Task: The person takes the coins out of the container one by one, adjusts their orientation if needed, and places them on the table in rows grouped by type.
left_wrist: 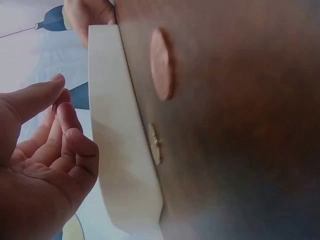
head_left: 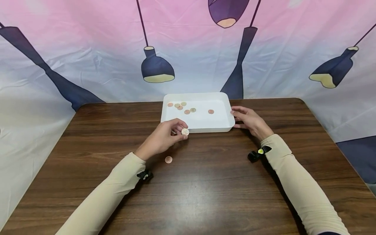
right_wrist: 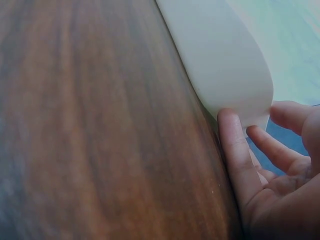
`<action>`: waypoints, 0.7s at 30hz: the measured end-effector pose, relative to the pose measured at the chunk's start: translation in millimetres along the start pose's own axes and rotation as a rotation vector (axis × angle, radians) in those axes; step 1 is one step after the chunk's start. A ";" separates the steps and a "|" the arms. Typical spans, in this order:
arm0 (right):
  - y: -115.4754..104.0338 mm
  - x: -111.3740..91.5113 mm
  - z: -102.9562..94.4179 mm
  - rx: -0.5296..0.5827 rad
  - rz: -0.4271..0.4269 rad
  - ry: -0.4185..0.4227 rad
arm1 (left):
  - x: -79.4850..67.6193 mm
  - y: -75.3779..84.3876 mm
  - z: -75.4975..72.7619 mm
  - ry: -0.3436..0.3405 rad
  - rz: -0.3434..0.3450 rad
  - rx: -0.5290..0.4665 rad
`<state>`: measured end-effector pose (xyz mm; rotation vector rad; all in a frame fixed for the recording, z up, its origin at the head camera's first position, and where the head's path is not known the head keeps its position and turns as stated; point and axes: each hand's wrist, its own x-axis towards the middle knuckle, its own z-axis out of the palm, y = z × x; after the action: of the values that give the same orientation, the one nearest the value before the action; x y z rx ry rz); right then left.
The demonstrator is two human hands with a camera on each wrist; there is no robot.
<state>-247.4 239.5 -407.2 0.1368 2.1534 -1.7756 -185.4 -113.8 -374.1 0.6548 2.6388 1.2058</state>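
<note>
My left hand (head_left: 164, 135) pinches a coin (left_wrist: 54, 108), turned edge-on, between thumb and forefinger before the white tray (head_left: 205, 130). A gold-coloured coin (head_left: 185, 131) shows between its thumb and fingers in the head view. The left wrist view has gold-coloured metal (left_wrist: 155, 143) lying on the table by the tray's front wall. Closer to me lies a copper coin (head_left: 168, 159). Around the tray's right end, my right hand (head_left: 249, 120) holds the wall, thumb at the rim and other fingers lower down. Several copper and gold-coloured coins (head_left: 193, 110) are inside the tray, mostly towards its left.
The tray stands at the back of a brown wooden table (head_left: 211, 182). Behind the table's far edge hangs a cloth (head_left: 117, 65) printed with lamps. Dark straps with small devices are on both wrists, the right one (head_left: 258, 153) above the table.
</note>
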 end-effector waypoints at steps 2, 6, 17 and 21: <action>-0.4 -0.8 0.0 -0.004 -0.001 0.002 | -2.3 -0.3 1.2 -0.006 -0.013 -0.024; -0.2 -1.5 0.2 -0.003 0.001 0.011 | -5.5 -1.8 3.1 -0.031 -0.020 -0.018; -0.1 -2.5 -0.4 -0.001 -0.013 -0.012 | -12.5 -5.6 4.3 -0.130 0.025 0.066; -0.9 -2.7 0.4 -0.002 -0.015 -0.013 | -12.8 -6.1 4.6 -0.128 0.054 0.108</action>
<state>-245.0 239.3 -405.5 0.1083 2.1520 -1.7779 -174.5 -120.0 -382.1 0.7987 2.6086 1.0031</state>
